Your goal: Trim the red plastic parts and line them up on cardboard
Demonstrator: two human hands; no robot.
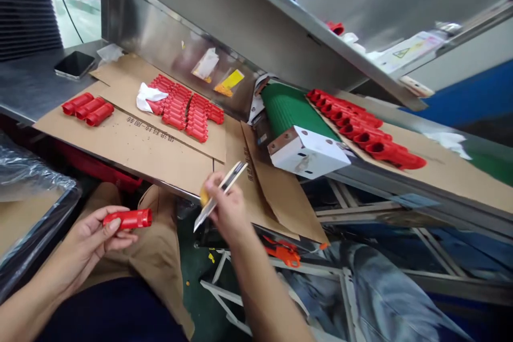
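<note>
Between the thumb and fingers of my left hand [102,232] is a red plastic tube [130,219], its round end facing right, held above my lap. My right hand [226,200] is closed around a utility knife [230,179] with its blade out, pointing down and left. The knife and the tube are apart. On the cardboard ahead, three larger red tubes [88,108] lie side by side at the left. Several small red parts [182,109] lie in rows near the middle, with a white cloth [150,97] on their left edge.
A phone [75,64] lies at the table's far left. A green conveyor belt [290,107] with a white bracket [308,152] stands right of the cardboard. Beyond it, red tubes [364,131] line another board. A plastic-lined box [36,203] is at my left.
</note>
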